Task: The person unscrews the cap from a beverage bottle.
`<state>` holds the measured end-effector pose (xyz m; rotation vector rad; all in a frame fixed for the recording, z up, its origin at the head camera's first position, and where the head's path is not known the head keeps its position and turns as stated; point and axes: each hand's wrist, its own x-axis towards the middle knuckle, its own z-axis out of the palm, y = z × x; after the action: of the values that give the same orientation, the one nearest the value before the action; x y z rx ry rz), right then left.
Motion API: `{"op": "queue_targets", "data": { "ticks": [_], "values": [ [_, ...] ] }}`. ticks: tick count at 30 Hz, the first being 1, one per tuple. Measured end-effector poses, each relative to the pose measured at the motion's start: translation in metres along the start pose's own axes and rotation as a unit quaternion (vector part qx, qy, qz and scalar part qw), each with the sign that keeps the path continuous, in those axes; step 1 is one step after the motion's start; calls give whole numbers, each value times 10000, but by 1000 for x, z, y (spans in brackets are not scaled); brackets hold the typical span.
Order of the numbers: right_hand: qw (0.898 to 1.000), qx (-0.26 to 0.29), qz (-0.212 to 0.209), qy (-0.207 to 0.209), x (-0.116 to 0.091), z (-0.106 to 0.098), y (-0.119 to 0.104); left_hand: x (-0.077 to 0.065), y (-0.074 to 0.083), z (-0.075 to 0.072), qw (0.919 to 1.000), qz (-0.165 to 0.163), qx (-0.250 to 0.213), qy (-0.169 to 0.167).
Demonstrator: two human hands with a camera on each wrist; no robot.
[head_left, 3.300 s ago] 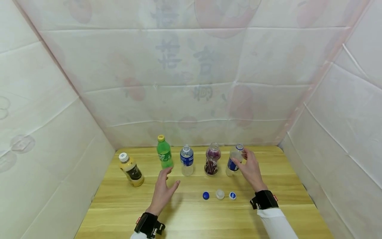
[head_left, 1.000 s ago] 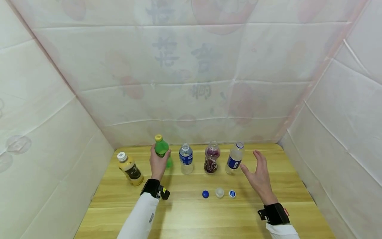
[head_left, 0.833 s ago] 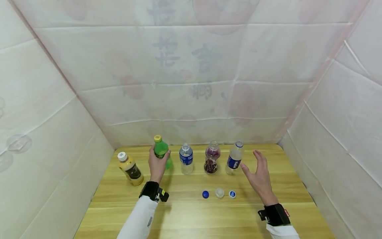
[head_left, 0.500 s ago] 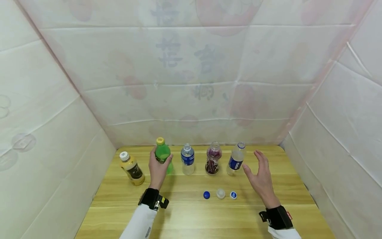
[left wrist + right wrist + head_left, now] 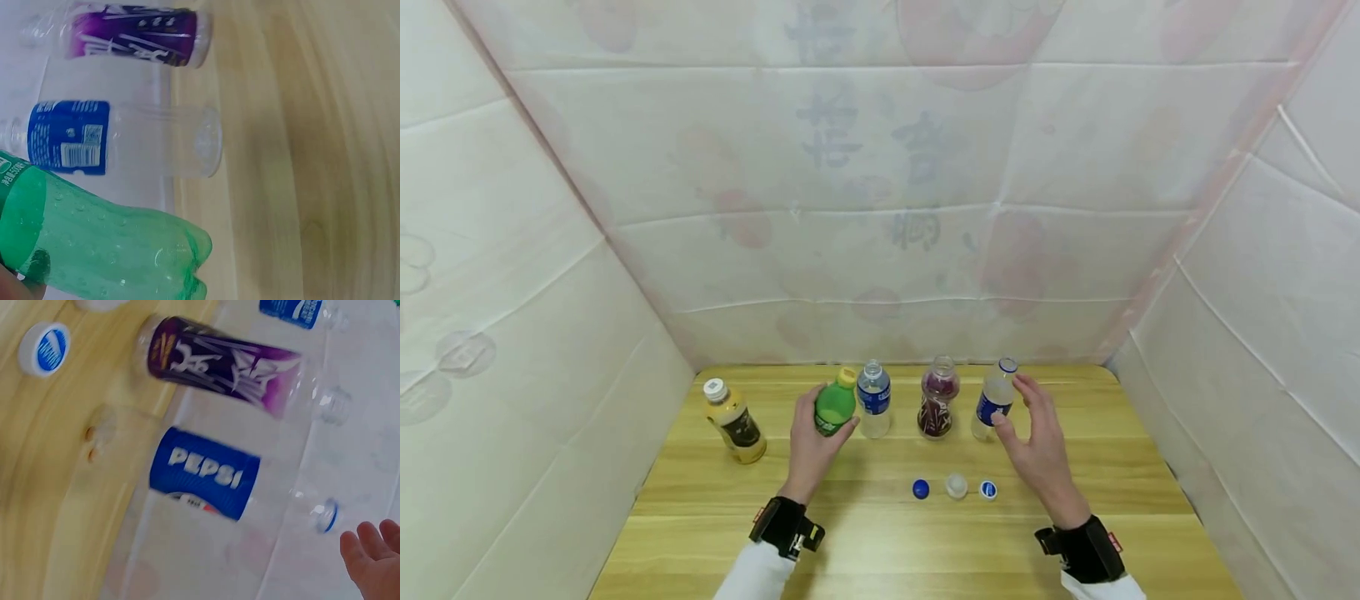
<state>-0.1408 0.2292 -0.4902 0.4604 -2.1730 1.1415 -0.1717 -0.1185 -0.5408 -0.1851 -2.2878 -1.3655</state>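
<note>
My left hand [image 5: 811, 446] grips a green bottle [image 5: 835, 407] with a yellow cap by its middle and holds it tilted off the table, leaning right. In the left wrist view the green bottle's lobed base [image 5: 181, 256] shows, with only a sliver of hand. Close beside it stands an uncapped clear bottle with a blue label [image 5: 874, 398]. My right hand [image 5: 1041, 446], fingers spread and relaxed, is beside an uncapped Pepsi bottle [image 5: 992, 408]. The right wrist view has its fingertips [image 5: 353, 550] near the Pepsi bottle's neck, apart from it.
An uncapped purple-labelled bottle [image 5: 936, 408] stands between the blue-labelled and Pepsi bottles. A white-capped yellow bottle [image 5: 737, 429] stands at far left. In front lie a dark blue cap [image 5: 921, 489], a translucent cap [image 5: 957, 487] and a white-and-blue cap [image 5: 988, 490]. White cloth walls [image 5: 880, 267] surround the table.
My left hand has taken hold of the green bottle, lifted it and brought it rightward, tipping it. My right hand drew back from the Pepsi bottle, then came closer to it again.
</note>
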Motion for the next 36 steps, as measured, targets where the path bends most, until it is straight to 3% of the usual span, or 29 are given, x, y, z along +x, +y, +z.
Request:
{"op": "queue_targets", "data": {
  "ticks": [7,16,28,36],
  "values": [
    [9995,255,-130,-146,3,19,-9,-11,5,7,9969,602,296,-420],
    [9976,278,15,-635,8,41,-20,-21,15,17,9950,476,534,-693],
    [9926,278,31,-1184,14,67,-41,-34,21,31,9893,736,856,-926],
    [9921,-355,114,-1195,16,78,-46,-39,24,37,9864,864,929,-1047]
  ]
}}
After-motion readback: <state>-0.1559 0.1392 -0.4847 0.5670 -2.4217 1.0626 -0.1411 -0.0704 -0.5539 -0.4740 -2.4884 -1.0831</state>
